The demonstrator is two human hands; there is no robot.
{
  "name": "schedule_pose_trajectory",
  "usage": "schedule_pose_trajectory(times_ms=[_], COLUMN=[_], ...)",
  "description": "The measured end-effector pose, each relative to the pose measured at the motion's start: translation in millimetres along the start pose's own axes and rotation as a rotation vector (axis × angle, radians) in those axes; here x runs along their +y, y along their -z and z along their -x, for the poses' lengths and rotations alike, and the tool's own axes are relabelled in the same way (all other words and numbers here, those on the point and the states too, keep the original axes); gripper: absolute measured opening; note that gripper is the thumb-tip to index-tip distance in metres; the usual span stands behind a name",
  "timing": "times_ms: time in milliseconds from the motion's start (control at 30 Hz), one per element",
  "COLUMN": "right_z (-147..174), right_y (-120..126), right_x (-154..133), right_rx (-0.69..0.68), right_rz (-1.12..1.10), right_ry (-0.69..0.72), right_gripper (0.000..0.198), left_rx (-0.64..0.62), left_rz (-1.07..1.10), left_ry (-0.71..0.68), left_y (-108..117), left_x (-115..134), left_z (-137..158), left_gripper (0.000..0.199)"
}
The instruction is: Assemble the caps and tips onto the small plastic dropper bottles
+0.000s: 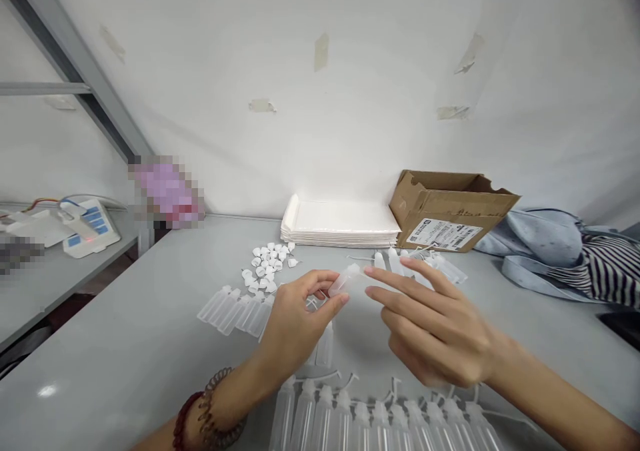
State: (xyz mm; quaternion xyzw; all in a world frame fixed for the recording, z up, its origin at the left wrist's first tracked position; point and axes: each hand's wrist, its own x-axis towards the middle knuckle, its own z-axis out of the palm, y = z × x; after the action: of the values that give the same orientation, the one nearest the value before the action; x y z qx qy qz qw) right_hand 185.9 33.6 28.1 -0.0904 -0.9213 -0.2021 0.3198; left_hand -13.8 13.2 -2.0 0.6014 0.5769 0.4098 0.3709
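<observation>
Between the thumb and fingers of my left hand is a small translucent plastic bottle, tilted with its neck up and to the right. My right hand is just right of the bottle's neck, its index and middle fingers stretched toward it and apart; I see nothing held in it. Below both hands lies a row of similar bottles with thin white strips at their necks. More bottles lie left of my left hand, near a scatter of small white caps. Other bottles lie behind my right hand, partly hidden.
A stack of white padded envelopes lies against the wall, beside an open cardboard box. At the right is a light blue cloth bag with striped fabric. A side table at left holds a white and blue device.
</observation>
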Motion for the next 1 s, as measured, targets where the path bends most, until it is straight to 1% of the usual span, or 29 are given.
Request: schedule_pose_trajectory(times_ms=[133, 200, 267, 333, 400, 500, 567, 667, 733, 867, 1000], right_z=[-4.5, -7.7, -11.6, -16.3, -22.0, -30.7, -34.9, -37.5, -37.4, -36.3, -35.6], right_y=[6.9, 5.2, 0.2, -5.6, -9.5, -10.0, -8.8, -8.5, -10.0, -12.7, -12.0], right_x=[-5.2, -8.3, -9.9, -9.5, -7.8, -5.0, -4.4, -6.3, -8.8, -12.0, -11.1], right_rx=[0.128, 0.187, 0.215, 0.205, 0.172, 0.087, 0.057, 0.045, 0.052, 0.101, 0.072], right_rz=[-0.038, -0.065, -0.083, -0.093, -0.160, -0.399, -0.553, -0.679, -0.716, -0.761, -0.823], right_ry=[-0.176, -0.308, -0.445, -0.574, -0.721, -0.945, -1.035, -1.079, -1.060, -1.040, -1.028], right_gripper=[0.020, 0.021, 0.022, 0.018, 0.014, 0.013, 0.012, 0.010, 0.009, 0.007, 0.005], left_rx=[0.030, 0.051, 0.066, 0.085, 0.113, 0.156, 0.181, 0.217, 0.219, 0.183, 0.201], left_rz=[0.059, 0.095, 0.118, 0.119, 0.099, 0.058, 0.030, 0.019, 0.039, 0.108, 0.156], left_ry=[-0.032, -0.048, -0.054, -0.062, -0.091, -0.161, -0.207, -0.246, -0.249, -0.240, -0.248], left_y=[0.2, -0.4, -1.5, -2.9, -4.2, -5.4, -5.7, -6.4, -7.4, -10.4, -11.3], left_x=[-1.8, -1.5, -0.5, 0.3, 0.6, 0.2, 0.2, 1.7, 3.6, 7.0, 7.5], left_z=[0.2, 0.2, 0.8, 1.9, 3.6, 6.4, 7.8, 9.2, 10.2, 12.7, 13.8], left_gripper=[0.019, 0.019, 0.019, 0.019, 0.020, 0.021, 0.020, 0.019, 0.017, 0.015, 0.014])
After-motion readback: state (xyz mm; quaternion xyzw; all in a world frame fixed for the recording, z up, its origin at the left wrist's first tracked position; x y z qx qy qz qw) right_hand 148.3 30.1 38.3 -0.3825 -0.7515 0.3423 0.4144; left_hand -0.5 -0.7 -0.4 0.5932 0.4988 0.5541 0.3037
